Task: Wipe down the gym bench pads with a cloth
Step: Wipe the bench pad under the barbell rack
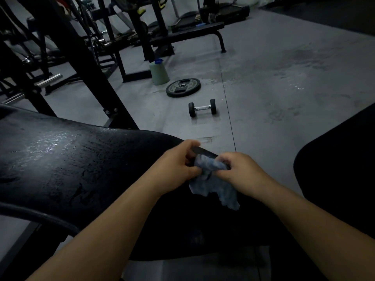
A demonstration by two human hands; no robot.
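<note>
A black bench pad (67,159) fills the left and centre, its surface cracked and shiny with wet streaks. Both my hands meet over its right end. My left hand (176,165) and my right hand (241,171) each pinch a blue-grey cloth (215,187), which is bunched between them and hangs down below. A thin dark strip between the hands lies against the cloth's top; I cannot tell what it is. A second black pad (341,169) shows at the right edge.
On the grey floor beyond lie a dumbbell (202,108), a weight plate (183,87) and a pale green bottle with a blue cap (159,73). A black rack frame (89,63) rises at the left; a flat bench (190,31) stands farther back.
</note>
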